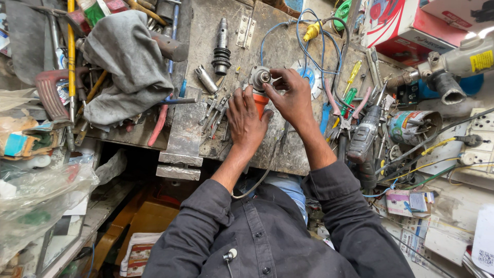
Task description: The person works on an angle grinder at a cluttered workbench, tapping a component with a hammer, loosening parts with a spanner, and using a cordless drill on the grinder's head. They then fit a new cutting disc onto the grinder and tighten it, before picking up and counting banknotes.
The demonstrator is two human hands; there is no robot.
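Observation:
An orange power tool [260,101] with a grey metal head [260,78] stands on end on the worn workbench [272,46]. My left hand [246,119] wraps around the tool's orange body from the left. My right hand [292,95] reaches over from the right, with its fingers pinched at the round metal head. A grey cord [260,177] hangs from the tool down toward my lap. Both dark sleeves show at the bottom of the view.
A grey rag [126,62] lies at the left over scattered tools. A drill chuck [222,49] and a metal cylinder [206,79] sit behind the tool. Blue wires [309,49], pliers [343,105], a cordless drill [364,134] and a tin [411,126] crowd the right. Wall sockets [478,144] are far right.

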